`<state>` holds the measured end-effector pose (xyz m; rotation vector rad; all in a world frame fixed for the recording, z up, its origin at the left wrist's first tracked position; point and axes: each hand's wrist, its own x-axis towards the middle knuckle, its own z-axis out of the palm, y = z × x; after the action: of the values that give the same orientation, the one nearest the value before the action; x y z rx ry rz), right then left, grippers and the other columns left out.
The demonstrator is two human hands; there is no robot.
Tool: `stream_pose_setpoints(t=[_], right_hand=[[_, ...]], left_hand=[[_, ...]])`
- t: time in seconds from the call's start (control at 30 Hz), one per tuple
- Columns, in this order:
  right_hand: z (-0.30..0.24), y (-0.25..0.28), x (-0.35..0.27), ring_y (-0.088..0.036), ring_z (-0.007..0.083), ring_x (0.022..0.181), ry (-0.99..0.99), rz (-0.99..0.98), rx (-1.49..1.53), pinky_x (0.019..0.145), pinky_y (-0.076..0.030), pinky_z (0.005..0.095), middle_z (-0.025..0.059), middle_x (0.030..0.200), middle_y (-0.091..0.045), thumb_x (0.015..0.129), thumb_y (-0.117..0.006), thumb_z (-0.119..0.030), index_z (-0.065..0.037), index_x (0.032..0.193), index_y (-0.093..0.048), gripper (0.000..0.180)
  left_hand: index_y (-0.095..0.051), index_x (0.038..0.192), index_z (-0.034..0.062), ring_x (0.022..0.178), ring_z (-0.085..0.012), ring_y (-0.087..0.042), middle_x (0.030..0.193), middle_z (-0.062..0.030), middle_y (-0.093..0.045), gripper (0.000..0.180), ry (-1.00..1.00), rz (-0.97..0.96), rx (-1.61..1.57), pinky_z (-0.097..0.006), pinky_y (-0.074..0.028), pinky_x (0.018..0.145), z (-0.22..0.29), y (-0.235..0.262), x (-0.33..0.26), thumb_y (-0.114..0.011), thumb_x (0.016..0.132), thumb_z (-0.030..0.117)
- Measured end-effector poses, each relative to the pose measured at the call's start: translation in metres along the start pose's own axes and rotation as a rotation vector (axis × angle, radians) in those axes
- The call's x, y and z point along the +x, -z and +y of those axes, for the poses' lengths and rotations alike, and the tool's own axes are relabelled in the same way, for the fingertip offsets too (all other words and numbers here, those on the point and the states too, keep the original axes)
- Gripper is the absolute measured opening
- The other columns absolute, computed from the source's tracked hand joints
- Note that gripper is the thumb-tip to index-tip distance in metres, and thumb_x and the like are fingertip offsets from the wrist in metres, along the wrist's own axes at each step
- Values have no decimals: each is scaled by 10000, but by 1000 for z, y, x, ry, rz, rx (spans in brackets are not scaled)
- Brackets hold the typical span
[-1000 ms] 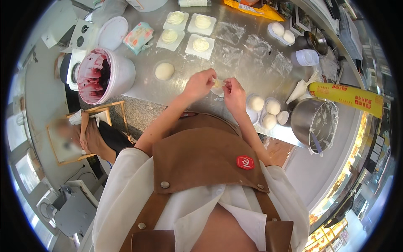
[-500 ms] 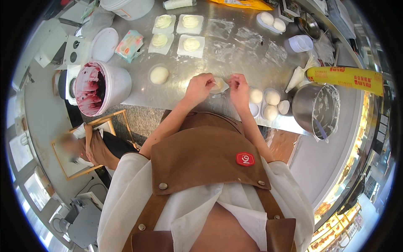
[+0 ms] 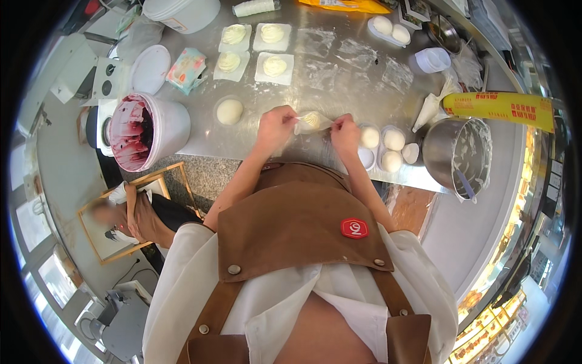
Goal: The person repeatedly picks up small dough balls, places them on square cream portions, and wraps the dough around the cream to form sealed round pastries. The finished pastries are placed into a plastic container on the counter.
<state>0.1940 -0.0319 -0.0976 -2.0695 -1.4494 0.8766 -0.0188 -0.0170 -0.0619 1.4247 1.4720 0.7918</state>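
Between my hands a thin whitish square wrapper (image 3: 321, 128) with piped cream (image 3: 311, 121) on it is stretched near the table's front edge. My left hand (image 3: 277, 128) pinches its left edge, and my right hand (image 3: 345, 134) pinches the right corner. To the left of my left hand sits a round white ball (image 3: 230, 112). Close by my right hand are small clear trays holding several white balls (image 3: 393, 140). Farther back, several flat square wrappers topped with cream (image 3: 274, 66) lie in two rows.
At left stands a white bucket (image 3: 172, 130) smeared inside with dark red filling. On the right are a steel bowl (image 3: 445, 155) with a spatula, a piping bag (image 3: 428, 109) and a yellow roll (image 3: 499, 104). A person (image 3: 142, 212) stands beyond the table, lower left.
My hands have drawn slightly apart, the left moving left and the right staying near its place. The wrapper is now spread wider, and its cream shows more plainly.
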Motion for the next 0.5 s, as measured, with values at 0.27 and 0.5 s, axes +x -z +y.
stream_pose_setpoints(t=[0.27,0.5], right_hand=[[-24,23,-3,-670,323,783,229,77,108,685,-531,397,152,847,-676,818,-612,0,-17,905,-623,89],[-48,-4,4,-672,190,711,-11,-261,562,695,-526,316,110,774,-691,855,-630,-48,-16,911,-652,69]], left_hand=[[-660,891,11,697,-218,-657,793,-131,-672,89,-9,-11,32,-323,-514,651,12,24,-4,-677,806,31],[-657,862,28,739,-315,-635,807,-149,-641,92,-222,-31,120,-376,-503,660,19,4,2,-652,772,12]])
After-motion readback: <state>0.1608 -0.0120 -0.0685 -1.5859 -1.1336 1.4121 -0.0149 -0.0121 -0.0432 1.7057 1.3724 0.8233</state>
